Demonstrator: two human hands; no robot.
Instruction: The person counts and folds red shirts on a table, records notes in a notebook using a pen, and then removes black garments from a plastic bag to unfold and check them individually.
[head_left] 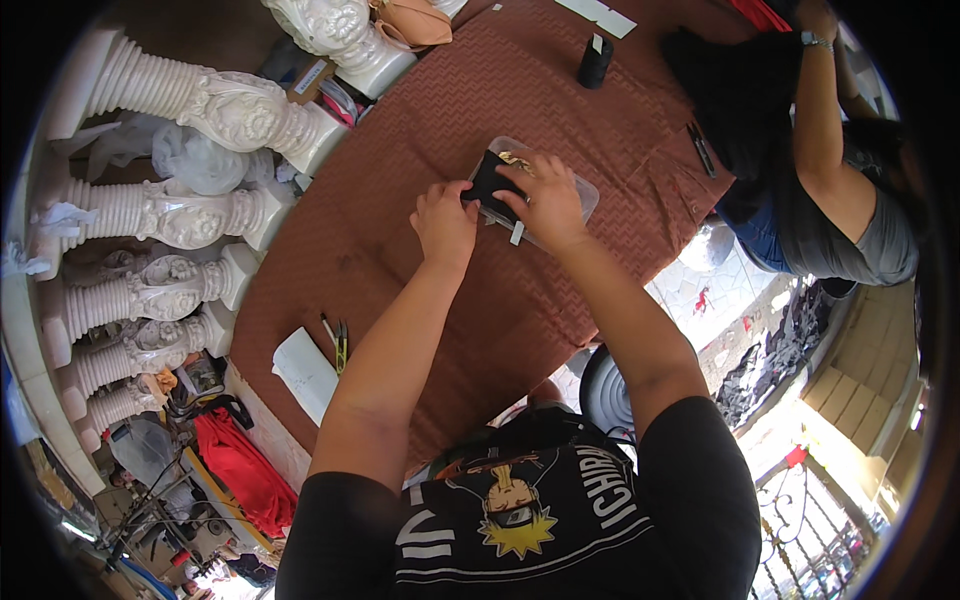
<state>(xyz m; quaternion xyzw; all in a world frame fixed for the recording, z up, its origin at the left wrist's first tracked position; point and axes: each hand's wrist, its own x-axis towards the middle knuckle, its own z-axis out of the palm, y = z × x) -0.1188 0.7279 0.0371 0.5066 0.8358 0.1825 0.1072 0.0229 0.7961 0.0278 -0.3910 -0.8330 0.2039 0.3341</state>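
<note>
A small piece of black cloth (488,182) lies over a clear plastic box (588,198) on the table. My left hand (447,222) pinches the cloth at its left edge, thumb and fingertips together. From the right, my right hand (548,200) grips the same cloth with bent fingers; its fingertips partly hide where it holds. Gold-coloured bits (515,160) show in the box beyond the cloth. A small white tag (517,233) sticks out at the box's near side, between my hands.
A brown patterned cloth (400,290) covers the table. Snips (342,346) and a white sheet (305,372) lie near left. A black thread spool (596,62) stands at the far side, a dark slim tool (700,150) at right. Another person (835,190) works there. White balusters (190,105) line the left.
</note>
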